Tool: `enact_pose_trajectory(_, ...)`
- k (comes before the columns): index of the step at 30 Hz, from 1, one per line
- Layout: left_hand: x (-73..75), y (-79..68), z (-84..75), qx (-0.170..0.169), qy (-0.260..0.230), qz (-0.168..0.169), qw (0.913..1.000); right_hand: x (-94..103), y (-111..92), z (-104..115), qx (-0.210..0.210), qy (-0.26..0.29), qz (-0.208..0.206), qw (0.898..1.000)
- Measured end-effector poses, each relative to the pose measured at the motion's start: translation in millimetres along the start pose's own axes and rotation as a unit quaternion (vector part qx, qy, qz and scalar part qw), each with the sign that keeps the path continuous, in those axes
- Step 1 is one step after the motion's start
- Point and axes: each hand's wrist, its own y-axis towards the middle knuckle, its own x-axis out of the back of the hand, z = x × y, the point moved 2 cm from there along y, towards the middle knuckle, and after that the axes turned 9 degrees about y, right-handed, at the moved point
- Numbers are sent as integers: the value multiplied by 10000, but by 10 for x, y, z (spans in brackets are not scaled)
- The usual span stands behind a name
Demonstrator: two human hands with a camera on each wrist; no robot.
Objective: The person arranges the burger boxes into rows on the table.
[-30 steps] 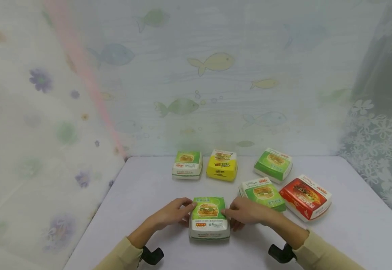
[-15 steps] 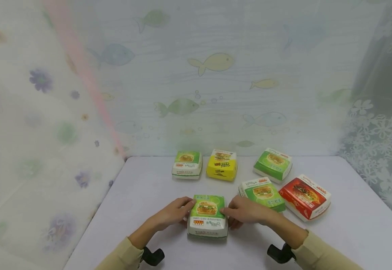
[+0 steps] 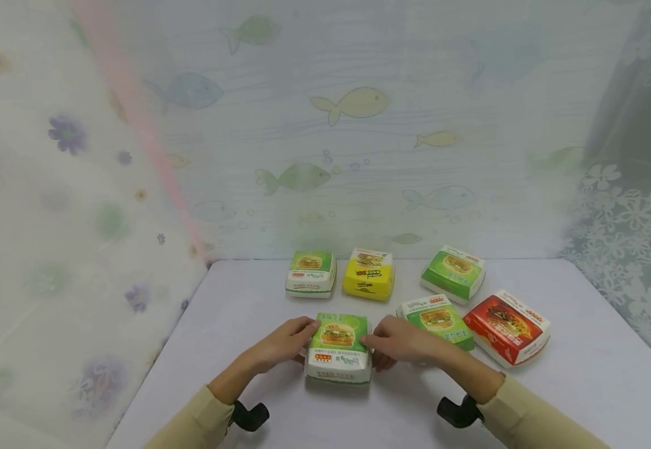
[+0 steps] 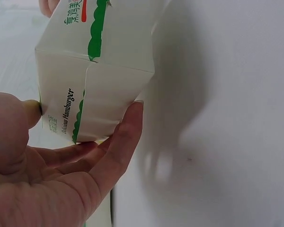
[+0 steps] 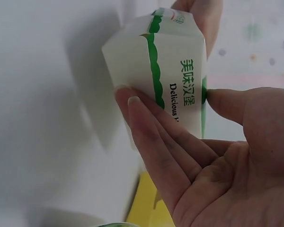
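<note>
A green-and-white burger box with a burger picture on its lid is held between both hands near the front middle of the table. My left hand grips its left side, thumb on the lid's edge and fingers against the side wall. On the opposite side my right hand holds it the same way. The left wrist view shows the box's white side panel with "Delicious Hamburger" print, its lower edge apart from the shadow on the table. In the right wrist view, fingers lie along the other side panel.
Behind stand a green-and-white box and a yellow box. To the right are a green box, another green-and-white box close beside my right hand, and a red box. A fish-printed curtain hangs behind the white table.
Both hands have moved the held box away from the front edge and slightly left, and its shadow now shows below it. The other boxes have stayed in place.
</note>
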Motion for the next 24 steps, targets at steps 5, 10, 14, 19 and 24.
enact_pose_trajectory(5, 63, 22, 6, -69, -27, -72, 9999, 2, 32, 35, 44, -90, -78, 9999)
enact_pose_trajectory(10, 130, 34, 9, -121, -24, -132, 9998, -3, 87, 45, 70, -177, -196, 9996)
enact_pose_trajectory(14, 185, 41, 25, -108, -5, -144, 9998, -15, 141, 56, 54, -206, -313, 9993)
enact_pose_trajectory(19, 255, 48, 80, -47, -33, -166, 9998, -47, 206, 88, 147, -235, -342, 9990)
enact_pose_trajectory(24, 321, 41, 128, -22, -55, -204, 9998, -84, 279, 113, 225, -222, -370, 9988)
